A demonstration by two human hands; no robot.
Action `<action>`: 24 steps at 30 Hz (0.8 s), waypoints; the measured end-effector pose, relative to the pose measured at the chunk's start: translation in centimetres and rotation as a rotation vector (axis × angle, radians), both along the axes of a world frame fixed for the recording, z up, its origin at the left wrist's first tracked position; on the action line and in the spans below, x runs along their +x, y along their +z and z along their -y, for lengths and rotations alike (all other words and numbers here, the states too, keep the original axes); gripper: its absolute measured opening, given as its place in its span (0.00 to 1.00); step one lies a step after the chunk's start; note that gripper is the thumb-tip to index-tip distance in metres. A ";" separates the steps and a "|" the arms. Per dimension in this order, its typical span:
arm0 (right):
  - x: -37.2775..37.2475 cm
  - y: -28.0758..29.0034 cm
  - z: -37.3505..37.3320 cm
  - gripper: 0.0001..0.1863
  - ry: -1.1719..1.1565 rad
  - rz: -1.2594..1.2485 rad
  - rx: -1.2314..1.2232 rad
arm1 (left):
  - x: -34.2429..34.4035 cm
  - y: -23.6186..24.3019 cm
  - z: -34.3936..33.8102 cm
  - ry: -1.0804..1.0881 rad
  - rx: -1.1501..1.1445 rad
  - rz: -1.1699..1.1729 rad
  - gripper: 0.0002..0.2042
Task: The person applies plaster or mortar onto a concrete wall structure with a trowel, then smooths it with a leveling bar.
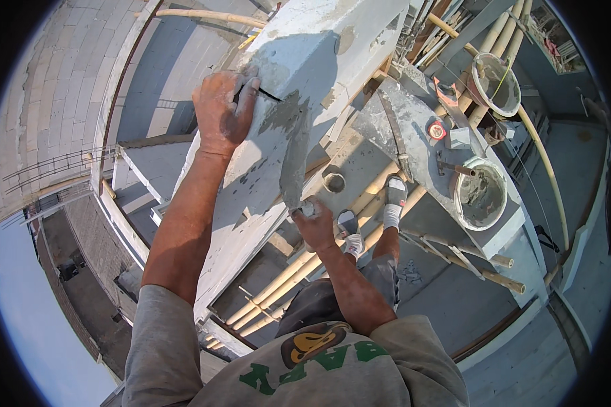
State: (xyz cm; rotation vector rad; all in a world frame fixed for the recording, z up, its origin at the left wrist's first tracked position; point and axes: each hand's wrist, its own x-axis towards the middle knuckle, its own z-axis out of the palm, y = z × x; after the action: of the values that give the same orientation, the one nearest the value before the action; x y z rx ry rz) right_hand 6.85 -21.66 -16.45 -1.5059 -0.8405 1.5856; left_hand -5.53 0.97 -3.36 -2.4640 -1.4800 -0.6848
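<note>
A pale wall face (251, 180) slants up from below my hands, with wet grey mortar (293, 108) smeared across it. My right hand (314, 228) is closed round the handle of a trowel (294, 173), whose long blade is coated in mortar and points up along the wall. Higher and to the left, my left hand (225, 112) is closed at the wall. From its fingers a thin dark strip (270, 95) sticks out toward the mortar; most of what it holds is hidden, and its kind cannot be told.
Bamboo poles (278, 293) run under my sandalled feet. On a board to the right lie a long curved blade (392, 125), a hammer (457, 166), a tape roll (436, 130) and a handsaw (453, 108). Mortar buckets (463, 216) (477, 85) stand there. A small pot (334, 182) sits near my feet.
</note>
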 end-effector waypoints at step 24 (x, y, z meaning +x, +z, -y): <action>4.2 -2.6 0.3 0.17 0.118 -0.158 -0.268 | -0.1 0.0 0.2 0.045 -0.071 -0.013 0.09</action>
State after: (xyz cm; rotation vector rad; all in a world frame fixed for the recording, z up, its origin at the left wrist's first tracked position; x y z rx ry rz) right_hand 11.09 -21.95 -19.06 -1.5106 -0.6575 1.9398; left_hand -5.59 0.76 -3.40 -2.4729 -1.5762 -0.6170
